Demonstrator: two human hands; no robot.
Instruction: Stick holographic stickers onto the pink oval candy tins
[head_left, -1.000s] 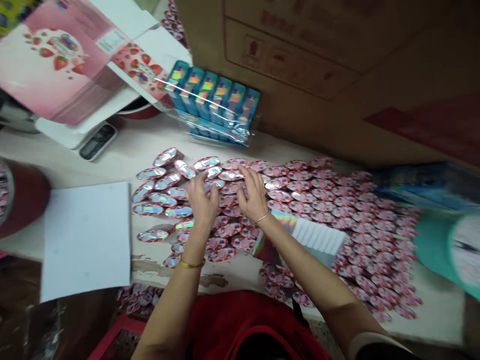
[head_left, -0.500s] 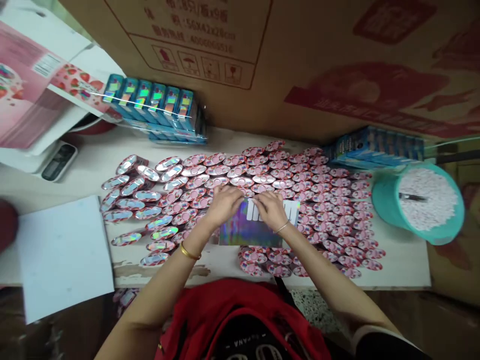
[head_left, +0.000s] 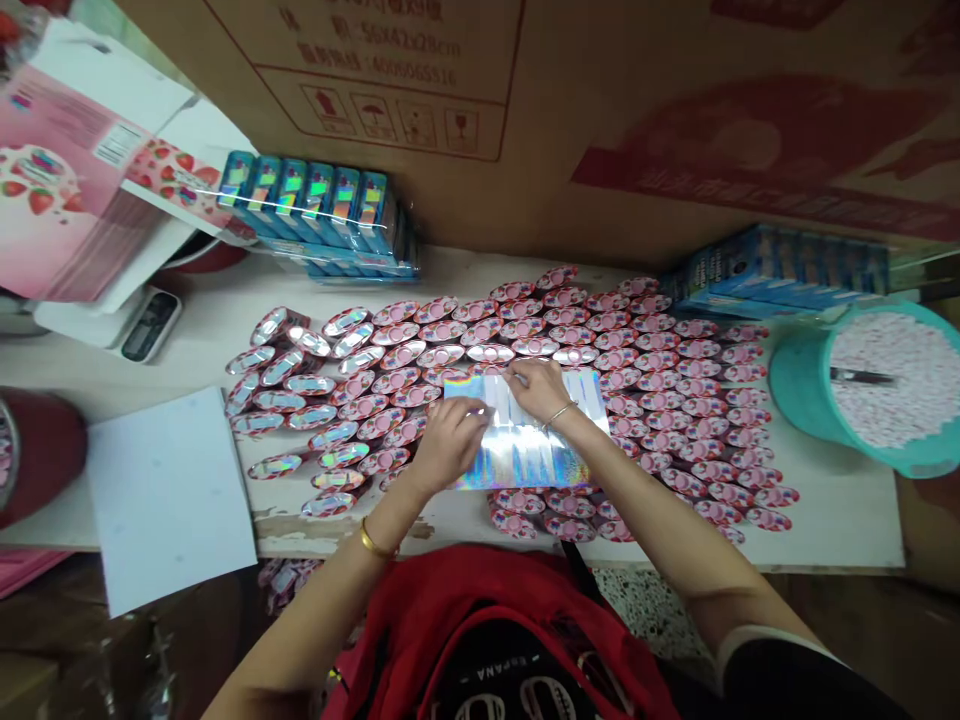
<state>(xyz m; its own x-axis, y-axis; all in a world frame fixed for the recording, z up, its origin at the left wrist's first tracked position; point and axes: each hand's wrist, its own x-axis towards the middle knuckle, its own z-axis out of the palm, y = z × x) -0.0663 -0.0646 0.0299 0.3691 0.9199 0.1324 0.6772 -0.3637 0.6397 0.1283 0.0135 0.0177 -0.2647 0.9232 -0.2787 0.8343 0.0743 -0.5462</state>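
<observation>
A shiny holographic sticker sheet (head_left: 525, 450) lies on top of rows of small pink round tins (head_left: 637, 360) that cover the white table (head_left: 825, 520). My left hand (head_left: 450, 440) rests on the sheet's left part, fingers curled in a pinch at its surface. My right hand (head_left: 536, 388) presses near the sheet's top edge, fingers bent together. What the fingertips hold is too small to make out. To the left, several tins (head_left: 300, 370) carry holographic tops.
A teal bucket (head_left: 795, 390) of small white pieces stands at right, blue boxes (head_left: 780, 270) behind it. Wrapped blue boxes (head_left: 315, 210), a scale (head_left: 142, 325), pink strawberry cartons (head_left: 67, 190) and a white sheet (head_left: 172, 490) are at left. A big cardboard box (head_left: 600, 120) backs the table.
Both hands left the tins and moved onto the holographic sheet. The sheet now lies flatter and higher on the tins, and the left hand has slid down its left side.
</observation>
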